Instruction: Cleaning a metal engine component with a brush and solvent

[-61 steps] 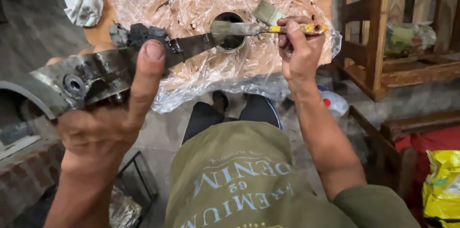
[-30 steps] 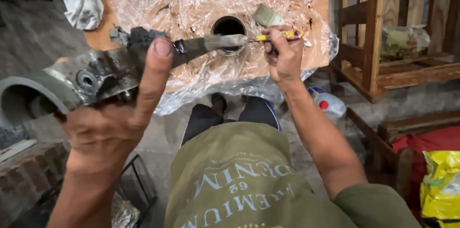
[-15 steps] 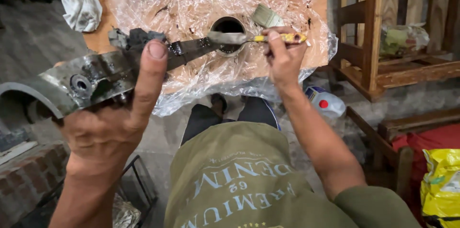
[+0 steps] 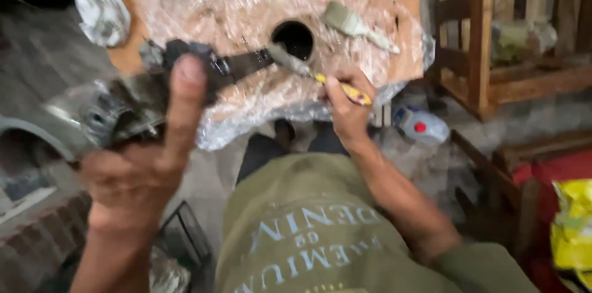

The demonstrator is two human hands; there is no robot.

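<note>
Plainly, the greasy metal engine part [image 4: 142,99] was gripped by the closed left hand [image 4: 139,170] above the plastic-covered table [image 4: 123,52]; the yellow-handled scraper [image 4: 308,71], pinched in the right hand [image 4: 348,105], could have slipped off.

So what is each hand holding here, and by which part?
The left hand grips a dark metal part around its wide end, thumb up its face. The right hand holds a brush by its yellow handle.

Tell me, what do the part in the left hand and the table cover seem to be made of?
The part looks like cast metal, dull grey and grimy, though blur hides detail. The table cover seems thin clear plastic film: it is glossy and wrinkled, and the brown board shows through.
</note>
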